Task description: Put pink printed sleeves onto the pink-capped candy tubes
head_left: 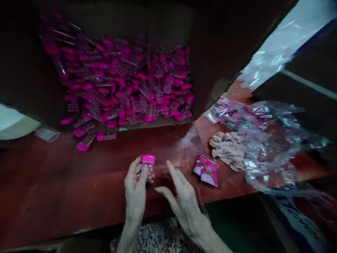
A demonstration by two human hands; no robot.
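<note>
**bottle:** pink-capped clear bottle (149,168), small pale-pink pieces inside, held up above the tabletop, just in front of the person's body.
**long axis:** close to upright in view, cap end pointing up and away from the person.
**left hand** (135,186): fingers and thumb closed around the bottle body, cap showing above them. Firm hold, as far as the view shows. Small ring on one finger.
**right hand** (183,198): open and empty, fingers spread, thumb out toward the bottle.
**nearest hand:** left, it has the bottle. Right sits just to the bottle's right, not touching. Only a small gap, nothing in it but the view of the tabletop.
**sachet:** pink printed sachet (205,171) flat on the table, just right of the right hand.
**cloth:** crumpled beige cloth (228,151) beyond the sachet.
**bag:** crinkled clear plastic bag (273,147), pink showing through, lying against the cloth's right side.
**pile:** heap of pink-and-clear packs (118,80) ahead, inside a dark carton (216,45). Contents hard to read. A few strays (88,141) lie at the carton's front edge.
**surface:** red-brown tabletop (50,182) under all of this.
**below hands:** patterned fabric (158,239), likely the person's clothing.
</note>
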